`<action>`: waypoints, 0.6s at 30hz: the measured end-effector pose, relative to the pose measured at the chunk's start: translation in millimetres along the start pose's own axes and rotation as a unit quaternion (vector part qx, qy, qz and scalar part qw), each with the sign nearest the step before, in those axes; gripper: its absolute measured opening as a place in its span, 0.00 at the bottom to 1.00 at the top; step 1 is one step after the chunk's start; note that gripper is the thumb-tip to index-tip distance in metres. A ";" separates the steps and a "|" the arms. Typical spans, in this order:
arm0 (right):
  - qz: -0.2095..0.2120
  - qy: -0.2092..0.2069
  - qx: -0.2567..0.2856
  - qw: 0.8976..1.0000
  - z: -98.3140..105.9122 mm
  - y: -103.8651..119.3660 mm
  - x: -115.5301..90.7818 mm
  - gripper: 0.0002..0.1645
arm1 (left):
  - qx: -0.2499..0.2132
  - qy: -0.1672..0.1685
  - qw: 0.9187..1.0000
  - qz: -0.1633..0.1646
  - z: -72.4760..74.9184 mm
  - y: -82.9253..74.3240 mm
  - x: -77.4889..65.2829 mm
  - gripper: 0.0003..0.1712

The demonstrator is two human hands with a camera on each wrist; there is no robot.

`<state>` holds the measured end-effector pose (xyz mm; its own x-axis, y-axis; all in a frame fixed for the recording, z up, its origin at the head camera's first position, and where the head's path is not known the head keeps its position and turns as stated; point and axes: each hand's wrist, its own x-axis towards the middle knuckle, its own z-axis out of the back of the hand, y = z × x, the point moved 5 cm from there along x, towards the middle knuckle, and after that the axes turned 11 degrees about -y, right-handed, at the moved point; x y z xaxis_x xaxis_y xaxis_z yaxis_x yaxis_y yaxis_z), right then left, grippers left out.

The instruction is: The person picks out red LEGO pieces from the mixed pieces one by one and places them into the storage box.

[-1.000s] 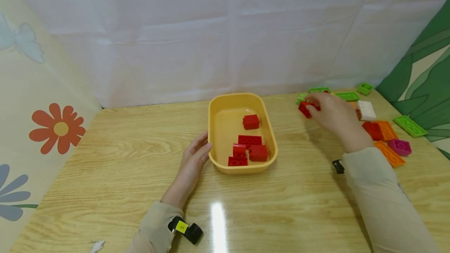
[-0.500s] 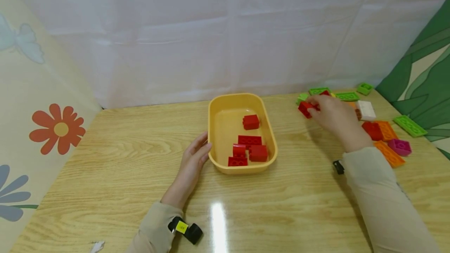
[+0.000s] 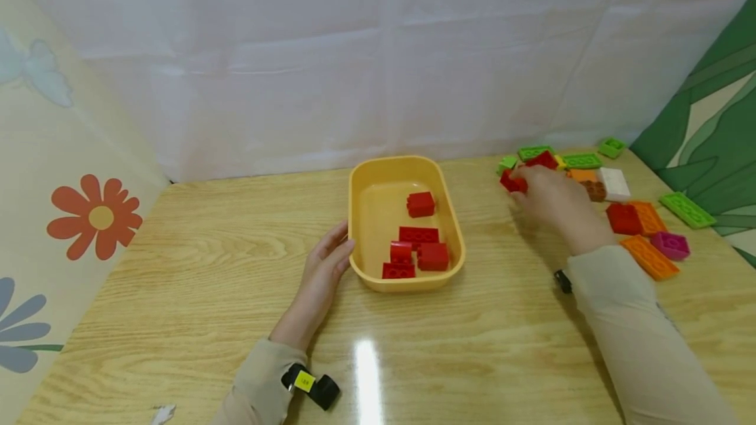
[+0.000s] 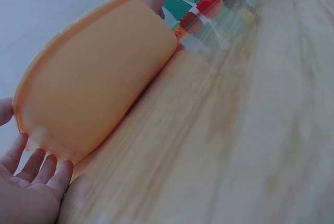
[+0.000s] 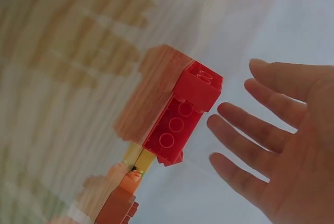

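My left hand (image 3: 315,281) lies against the left side of the yellow box (image 3: 407,285). In the left wrist view, its fairly straight fingers (image 4: 47,171) touch the outer wall, with the thumb beside the rim. Several red toy bricks (image 3: 434,257) lie inside the box. At the back right, my right hand (image 3: 558,201) is beside a red brick (image 3: 512,182); a red piece (image 3: 541,160) shows just behind. The right wrist view shows this hand (image 5: 287,130) with spread fingers, apart from a small red brick (image 5: 198,85) and a longer red one (image 5: 172,130).
Green, orange, brown, white and magenta pieces spread over the right of the table, including an orange plate (image 3: 650,257), a white brick (image 3: 615,183) and a green plate (image 3: 688,209). A pale cloth (image 3: 266,84) hangs behind. A white scrap (image 3: 163,414) lies at front left.
My right hand has shifted slightly left and down beside the red brick, uncovering more of the red piece and the orange and brown bricks behind. The left hand and box have stayed put.
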<state>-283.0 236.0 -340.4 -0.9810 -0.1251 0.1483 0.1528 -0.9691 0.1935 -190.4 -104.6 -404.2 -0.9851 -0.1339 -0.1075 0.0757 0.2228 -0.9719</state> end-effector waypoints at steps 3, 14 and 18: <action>0.000 0.003 -0.004 1.000 -1.8 -0.1 -0.6 0.30 | 0.002 -0.001 1.000 0.001 0.0 0.2 0.0 0.29; 0.013 -0.014 -0.010 1.000 -1.8 4.8 5.3 0.28 | 0.006 -0.004 1.000 0.004 0.8 -0.1 -0.5 0.29; 0.017 -0.008 -0.011 1.000 -2.7 8.8 10.0 0.26 | -0.003 0.000 1.000 0.002 1.4 -0.4 -0.9 0.29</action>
<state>-291.8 225.6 -339.8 -0.9730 -0.1550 0.1709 0.1837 -0.9686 0.1673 -189.3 -105.9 -404.1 -0.9847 -0.1338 -0.1114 0.0786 0.2294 -0.9701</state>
